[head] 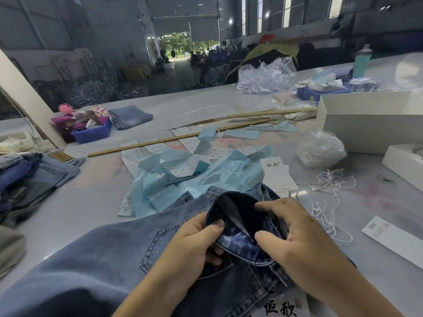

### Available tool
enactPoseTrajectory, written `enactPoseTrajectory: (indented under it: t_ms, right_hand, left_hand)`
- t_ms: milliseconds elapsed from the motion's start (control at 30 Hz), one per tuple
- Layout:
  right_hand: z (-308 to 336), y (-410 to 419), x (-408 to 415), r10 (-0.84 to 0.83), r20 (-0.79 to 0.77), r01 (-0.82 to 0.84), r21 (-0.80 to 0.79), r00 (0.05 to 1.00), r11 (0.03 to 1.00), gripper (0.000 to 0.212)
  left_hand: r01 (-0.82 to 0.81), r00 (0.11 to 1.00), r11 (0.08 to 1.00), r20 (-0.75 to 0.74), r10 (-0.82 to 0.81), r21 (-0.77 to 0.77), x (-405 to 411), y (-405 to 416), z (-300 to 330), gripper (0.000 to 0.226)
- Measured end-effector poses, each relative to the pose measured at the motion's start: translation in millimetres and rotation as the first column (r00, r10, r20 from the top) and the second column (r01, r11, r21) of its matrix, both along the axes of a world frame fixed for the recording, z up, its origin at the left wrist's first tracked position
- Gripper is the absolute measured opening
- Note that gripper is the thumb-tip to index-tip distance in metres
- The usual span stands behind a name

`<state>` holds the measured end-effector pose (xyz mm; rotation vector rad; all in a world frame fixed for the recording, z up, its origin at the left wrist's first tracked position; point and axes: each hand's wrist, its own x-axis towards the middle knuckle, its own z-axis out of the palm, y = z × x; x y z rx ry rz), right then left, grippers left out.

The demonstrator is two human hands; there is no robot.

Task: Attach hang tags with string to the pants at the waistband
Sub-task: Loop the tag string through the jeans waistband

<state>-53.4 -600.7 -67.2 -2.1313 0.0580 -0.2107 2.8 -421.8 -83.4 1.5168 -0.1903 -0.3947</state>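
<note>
A person's left hand (194,243) and right hand (295,234) are gripping the folded-open waistband (238,216) of blue denim pants (96,259) lying across the near worktop (91,186), fingers curled round the cloth. White hang tags (278,175) are lying just beyond, loose white strings (329,179) to their right. Blue plastic wrap and printed labels (183,170) are crowding the middle; folded jeans (34,175) are stacked at left.

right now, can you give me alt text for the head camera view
Two hands, left and right, hold open the waistband of blue jeans on a grey table. Behind lie light blue plastic bags, white hang tags and loose white strings.
</note>
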Motion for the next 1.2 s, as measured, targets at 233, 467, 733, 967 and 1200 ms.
enactPoseTrajectory:
  t_ms: [233,467,733,967,1200]
  right_hand:
    - [6,-16,-5,-0.06,-0.021,0.059,-0.03,0.998,0.998,0.039]
    - [5,-19,-4,-0.04,0.004,0.04,-0.083,0.999,0.996,0.008]
    - [9,-12,-14,0.001,0.077,0.005,-0.084,0.997,0.996,0.028]
    - [11,-1,-17,0.116,0.172,-0.141,0.141,0.978,0.98,0.047]
    - [8,-10,-10,0.029,0.08,-0.037,0.108,0.996,0.993,0.043]
  left_hand:
    - [-0.083,0.997,0.997,0.009,0.083,-0.005,-5,2,-2,0.035]
    - [-0.284,0.958,0.947,-0.069,0.277,-0.149,-11,-1,-4,0.046]
    - [-0.435,0.84,0.812,0.499,0.211,0.389,-18,-1,3,0.043]
    - [-0.508,0.405,0.596,0.783,-0.471,0.621,-4,-15,41,0.039]
    - [-0.43,0.434,0.717,0.822,-0.369,0.548,15,3,26,0.032]
